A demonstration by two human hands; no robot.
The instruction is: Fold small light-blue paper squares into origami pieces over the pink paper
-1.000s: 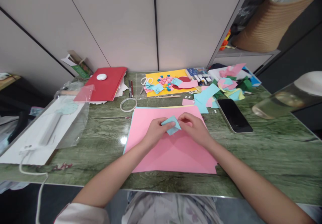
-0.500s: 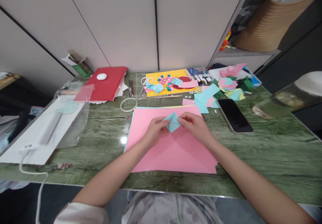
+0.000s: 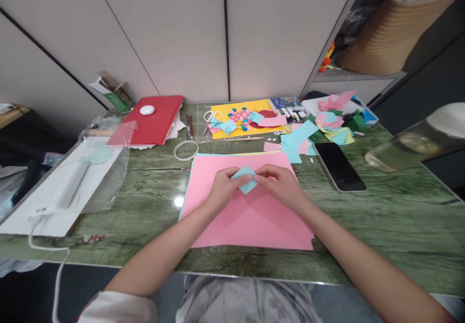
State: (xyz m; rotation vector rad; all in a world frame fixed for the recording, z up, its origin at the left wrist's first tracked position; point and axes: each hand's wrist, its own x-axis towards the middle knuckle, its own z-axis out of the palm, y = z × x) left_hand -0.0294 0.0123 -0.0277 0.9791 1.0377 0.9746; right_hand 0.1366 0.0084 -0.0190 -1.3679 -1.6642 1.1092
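Note:
Between my two hands is a small light-blue piece of folded paper (image 3: 246, 186), shaped like a diamond, held above a stack of pink paper sheets (image 3: 240, 221). My left hand (image 3: 224, 187) pinches its left side, with the thumb lying across the front. At the right corner, my right hand (image 3: 279, 181) grips the paper between thumb and fingers. Both thumbs nearly meet near the middle of the piece. The fingers behind the paper are partly hidden.
Behind the stack lie a roll of tape (image 3: 186, 150), scissors (image 3: 210, 118), a pencil (image 3: 244, 139) and light-blue paper scraps (image 3: 297, 141). A phone (image 3: 339, 167) and a clear bottle (image 3: 403, 146) are on the right. A red folder (image 3: 156, 124) lies back left.
The folded paper has shifted slightly left and turned to show a flatter diamond face. My left thumb now lies across it, and my right hand has followed it leftward.

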